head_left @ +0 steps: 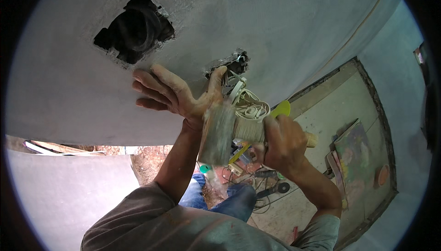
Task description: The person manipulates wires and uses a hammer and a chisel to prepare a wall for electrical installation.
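Note:
My left hand (177, 92) is spread against the grey wall, fingers pointing left, its thumb up beside a small wall opening (240, 63). Loose white cable (252, 108) hangs out of that opening in a coil. My right hand (285, 143) is closed round a tool with a wooden handle (311, 139). Its broad, blocky grey head (217, 134) is smeared by motion and lies close below my left wrist, so its exact kind is unclear. A yellow-green piece (281, 108) shows beside my right knuckles, partly hidden.
A larger rough-edged hole (138, 29) opens in the wall at the upper left. Below are cluttered tools and cords, including a black tool (275, 190). Boards or booklets (351, 154) and an orange round thing (381, 175) lie at the right.

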Tool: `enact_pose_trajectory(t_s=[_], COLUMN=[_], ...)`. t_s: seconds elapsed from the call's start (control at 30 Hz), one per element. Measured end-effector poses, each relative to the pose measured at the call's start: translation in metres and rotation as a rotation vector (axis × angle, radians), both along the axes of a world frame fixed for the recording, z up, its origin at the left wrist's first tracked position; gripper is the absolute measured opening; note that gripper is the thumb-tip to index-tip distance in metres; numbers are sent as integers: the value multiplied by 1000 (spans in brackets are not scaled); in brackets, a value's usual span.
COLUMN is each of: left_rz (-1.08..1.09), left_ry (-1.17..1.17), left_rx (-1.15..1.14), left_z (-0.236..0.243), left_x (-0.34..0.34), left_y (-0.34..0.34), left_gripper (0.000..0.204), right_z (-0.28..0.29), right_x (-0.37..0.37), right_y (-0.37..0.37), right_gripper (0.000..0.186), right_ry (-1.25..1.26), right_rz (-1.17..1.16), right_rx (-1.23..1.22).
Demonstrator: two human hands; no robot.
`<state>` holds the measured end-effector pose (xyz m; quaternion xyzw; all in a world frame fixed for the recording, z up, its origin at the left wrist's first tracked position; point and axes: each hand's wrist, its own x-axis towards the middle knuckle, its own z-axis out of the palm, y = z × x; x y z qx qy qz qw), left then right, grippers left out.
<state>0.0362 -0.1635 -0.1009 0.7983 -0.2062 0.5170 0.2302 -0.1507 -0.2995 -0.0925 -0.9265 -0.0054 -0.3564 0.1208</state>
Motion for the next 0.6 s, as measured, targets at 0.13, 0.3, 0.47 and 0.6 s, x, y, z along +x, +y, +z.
enact_pose_trajectory(t_s=[0.13, 0.3, 0.47, 0.6], left_rz=[-22, -24, -71, -15], left_ry=[-33, -10, -47, -21], left_rx=[37, -5, -17, 1], left_z=[2, 11, 11, 15], left_x=[1, -6, -4, -5], left_y=[-1, -1, -4, -4], left_gripper=[134, 134, 133, 134], right_z=[-4, 3, -7, 12], right_x=[13, 5, 20, 17], right_y=[-16, -3, -21, -16], right_gripper=[38, 14, 18, 23], right_ry=[13, -8, -14, 43], right_rz=[-67, -69, -87, -158], right_rx=[-72, 44, -88, 86])
